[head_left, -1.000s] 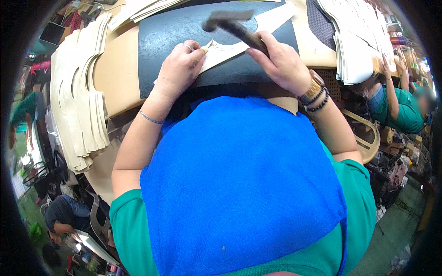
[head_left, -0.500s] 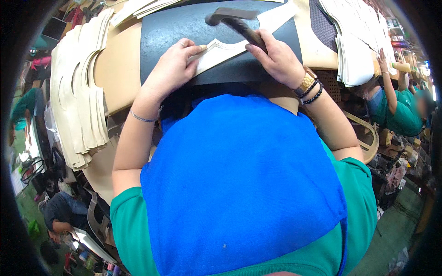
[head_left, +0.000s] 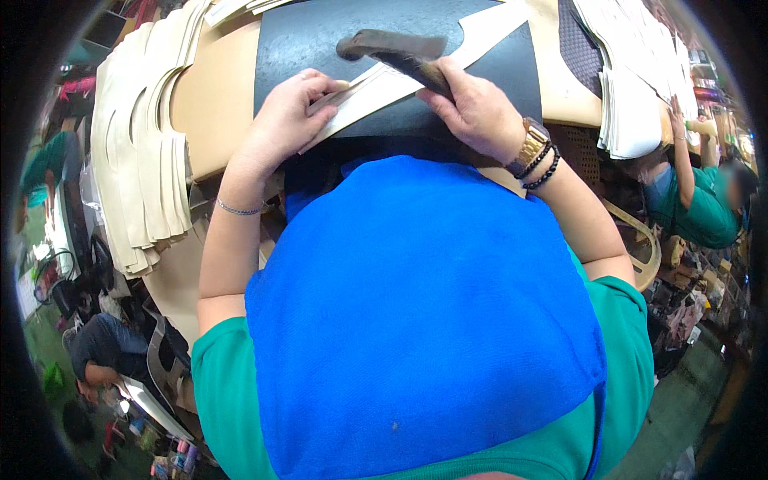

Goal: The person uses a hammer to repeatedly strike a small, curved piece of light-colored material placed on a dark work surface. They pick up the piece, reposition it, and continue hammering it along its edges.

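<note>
My right hand (head_left: 476,112) is wrapped round the handle of a hammer (head_left: 392,46), whose dark head is raised over the work and slightly blurred. Under it, a long cream-white leather-like piece (head_left: 376,102) lies slantwise across a black work mat (head_left: 308,40). My left hand (head_left: 292,116) pinches the near left end of this piece between thumb and fingers, with a folded strip along its edge. Part of the piece is hidden behind the hammer and my right hand.
Layered stacks of cream cut pieces (head_left: 144,136) hang over the table's left edge. White stacked pieces (head_left: 628,88) stand at the right beside a dark textured sheet (head_left: 578,48). A co-worker in green (head_left: 696,200) sits at the right, near a beige chair frame (head_left: 640,240).
My left hand has moved a little left and down along with the white piece, which has slid the same way. The hammer has shifted slightly left and remains raised.
</note>
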### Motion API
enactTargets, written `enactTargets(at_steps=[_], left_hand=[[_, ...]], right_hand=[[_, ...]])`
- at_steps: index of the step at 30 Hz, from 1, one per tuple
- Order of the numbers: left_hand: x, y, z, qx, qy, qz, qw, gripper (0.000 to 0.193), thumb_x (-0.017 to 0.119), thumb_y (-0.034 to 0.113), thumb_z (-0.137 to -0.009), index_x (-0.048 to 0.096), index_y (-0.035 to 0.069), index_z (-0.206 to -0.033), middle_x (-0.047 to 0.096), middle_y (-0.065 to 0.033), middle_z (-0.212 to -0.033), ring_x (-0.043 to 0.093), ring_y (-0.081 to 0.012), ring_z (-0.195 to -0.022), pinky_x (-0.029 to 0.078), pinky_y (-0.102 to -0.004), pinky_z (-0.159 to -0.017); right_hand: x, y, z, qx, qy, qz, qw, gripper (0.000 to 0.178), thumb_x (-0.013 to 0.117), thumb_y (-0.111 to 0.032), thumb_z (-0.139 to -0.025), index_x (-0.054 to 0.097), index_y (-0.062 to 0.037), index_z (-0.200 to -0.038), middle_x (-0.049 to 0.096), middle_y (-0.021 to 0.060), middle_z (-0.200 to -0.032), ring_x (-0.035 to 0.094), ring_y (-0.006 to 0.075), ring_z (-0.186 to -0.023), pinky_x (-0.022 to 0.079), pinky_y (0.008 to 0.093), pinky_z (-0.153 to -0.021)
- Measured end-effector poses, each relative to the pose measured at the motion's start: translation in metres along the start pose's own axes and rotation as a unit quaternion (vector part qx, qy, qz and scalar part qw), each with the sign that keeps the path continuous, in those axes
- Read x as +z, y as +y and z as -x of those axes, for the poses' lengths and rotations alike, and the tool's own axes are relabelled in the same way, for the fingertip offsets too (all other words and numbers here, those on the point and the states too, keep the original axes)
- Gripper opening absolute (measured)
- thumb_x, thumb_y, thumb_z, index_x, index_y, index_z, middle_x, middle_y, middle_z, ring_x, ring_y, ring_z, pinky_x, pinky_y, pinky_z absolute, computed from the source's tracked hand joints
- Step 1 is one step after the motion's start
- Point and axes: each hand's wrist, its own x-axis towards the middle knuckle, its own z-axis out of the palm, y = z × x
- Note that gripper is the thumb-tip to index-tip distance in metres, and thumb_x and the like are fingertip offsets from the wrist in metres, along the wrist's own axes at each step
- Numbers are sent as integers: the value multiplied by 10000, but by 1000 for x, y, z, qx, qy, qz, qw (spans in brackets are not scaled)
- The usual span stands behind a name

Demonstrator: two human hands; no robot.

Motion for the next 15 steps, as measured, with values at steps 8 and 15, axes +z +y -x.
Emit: enactTargets(at_steps=[8,15], left_hand=[[1,-3,22,-30,44,-1,999,191,653,46,-877,704,33,-1061,630,-75,-960,617,-161,-841,497,-280,-761],[3,-1,31,-59,93,0,994,96,710,68,-845,720,21,-928,627,-54,-822,606,-130,-768,486,-273,-706]], right_hand=[[0,-11,-5,-7,-67,-3,998,295,542,-323,-988,506,-58,-1112,623,210,-829,628,409,-805,503,459,-687],[8,-18,-11,-57,-82,0,995,335,544,-351,-983,501,-48,-1122,631,217,-861,641,402,-847,507,470,-721]])
